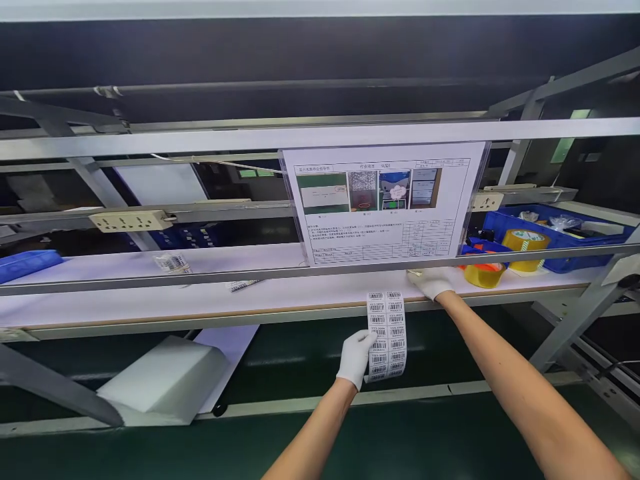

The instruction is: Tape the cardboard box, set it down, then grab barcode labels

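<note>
Left hand grip clenched on the barcode label strip, which hangs below the surface edge. Right hand rests on the surface; its grip apparently pinches something small.

White foam block lies on green belt, lower left. Instruction sheet in clear holder hangs from upper rail. Power strip fixed on rail, left. Blue bin at right w/ yellow tape roll beside; orange-yellow tape roll on white shelf.
</note>
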### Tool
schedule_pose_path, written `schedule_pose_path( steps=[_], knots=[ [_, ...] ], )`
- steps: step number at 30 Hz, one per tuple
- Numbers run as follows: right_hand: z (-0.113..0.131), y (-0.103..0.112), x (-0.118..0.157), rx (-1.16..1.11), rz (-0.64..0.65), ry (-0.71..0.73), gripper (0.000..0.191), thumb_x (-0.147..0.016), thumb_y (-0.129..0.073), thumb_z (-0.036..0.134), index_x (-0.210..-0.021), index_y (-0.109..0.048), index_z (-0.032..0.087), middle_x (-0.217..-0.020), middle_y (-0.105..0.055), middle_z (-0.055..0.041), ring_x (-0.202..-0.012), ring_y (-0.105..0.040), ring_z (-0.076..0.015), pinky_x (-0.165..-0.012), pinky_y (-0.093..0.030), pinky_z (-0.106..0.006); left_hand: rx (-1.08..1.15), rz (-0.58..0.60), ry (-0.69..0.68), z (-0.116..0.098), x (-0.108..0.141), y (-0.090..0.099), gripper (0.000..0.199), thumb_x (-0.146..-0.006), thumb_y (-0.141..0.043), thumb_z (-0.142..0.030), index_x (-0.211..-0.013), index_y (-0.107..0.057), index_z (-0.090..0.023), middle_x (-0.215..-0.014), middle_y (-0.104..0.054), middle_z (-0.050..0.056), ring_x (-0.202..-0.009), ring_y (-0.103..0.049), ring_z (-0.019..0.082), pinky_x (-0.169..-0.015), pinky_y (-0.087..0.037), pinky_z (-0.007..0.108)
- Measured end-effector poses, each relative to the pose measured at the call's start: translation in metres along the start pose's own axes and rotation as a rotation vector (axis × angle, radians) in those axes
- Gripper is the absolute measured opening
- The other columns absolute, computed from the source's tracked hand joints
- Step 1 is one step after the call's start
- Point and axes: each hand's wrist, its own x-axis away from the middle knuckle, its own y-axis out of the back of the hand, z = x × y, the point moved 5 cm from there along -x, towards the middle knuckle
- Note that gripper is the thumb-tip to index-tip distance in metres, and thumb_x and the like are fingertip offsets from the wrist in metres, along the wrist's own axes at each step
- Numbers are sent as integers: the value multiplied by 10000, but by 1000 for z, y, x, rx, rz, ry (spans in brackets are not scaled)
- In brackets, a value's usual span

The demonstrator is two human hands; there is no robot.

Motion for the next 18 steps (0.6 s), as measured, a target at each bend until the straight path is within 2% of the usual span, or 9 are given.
schedule_pose_path(
  steps=[2,3,6,8,10,14,16,18],
  knots=[
    [-8,-5,-8,-89,128,-80,416,-913,-611,516,-966,-783,142,-1022,-766,-175,-999,-678,-334,-944,-499,-461,17,-1,-1,-2,-2,-6,447,-705,-855,-519,-898,-800,-120,-930,-775,132,-863,-712,258,-758,-542,343],
    [-7,-6,-8,-179,153,-75,449,-908,-611,558,-979,-783,150,-1022,-767,-167,-1003,-679,-323,-959,-500,-458,26,-3,-3,-3,-3,-10,447,-705,-855,-518,-898,-800,-118,-932,-776,135,-868,-713,262,-753,-541,342],
    [17,-6,6,-566,201,92,548,-900,-600,641,-1132,-752,168,-1078,-763,-137,-1047,-676,-264,-1010,-504,-426,51,-16,-17,-9,-5,-19,441,-698,-859,-507,-882,-796,-112,-927,-774,137,-838,-704,248,-722,-530,327],
    [34,-9,20,-728,266,137,586,-894,-614,651,-1209,-719,168,-1159,-748,-129,-1059,-675,-242,-990,-519,-407,73,-15,-17,-14,-5,-24,433,-691,-863,-498,-876,-792,-113,-924,-774,132,-781,-686,219,-702,-520,316],
    [47,-10,30,-713,310,148,557,-878,-647,627,-1181,-718,164,-1163,-744,-117,-1019,-671,-232,-949,-527,-395,101,-18,-11,-19,-4,-26,425,-678,-869,-489,-857,-783,-113,-919,-772,129,-736,-668,197,-688,-514,309],
    [60,1,40,-492,362,258,394,-857,-681,532,-1022,-721,176,-990,-752,-65,-896,-641,-207,-896,-521,-375,114,-3,17,-24,-7,-27,449,-652,-878,-505,-841,-769,-112,-921,-771,136,-758,-677,209,-702,-524,318],
    [62,10,42,-478,363,282,390,-878,-658,533,-1013,-716,172,-962,-747,-68,-869,-641,-205,-857,-531,-361,104,18,10,-21,-8,-28,494,-663,-867,-531,-916,-779,-116,-985,-776,152,-845,-705,250,-762,-546,351],
    [74,12,39,-534,323,326,436,-926,-609,551,-1053,-708,146,-981,-738,-92,-871,-647,-204,-825,-543,-350,101,-13,-36,-10,-2,-24,570,-649,-872,-532,-1031,-779,-119,-1093,-771,181,-1002,-716,305,-888,-556,398]
  ],
)
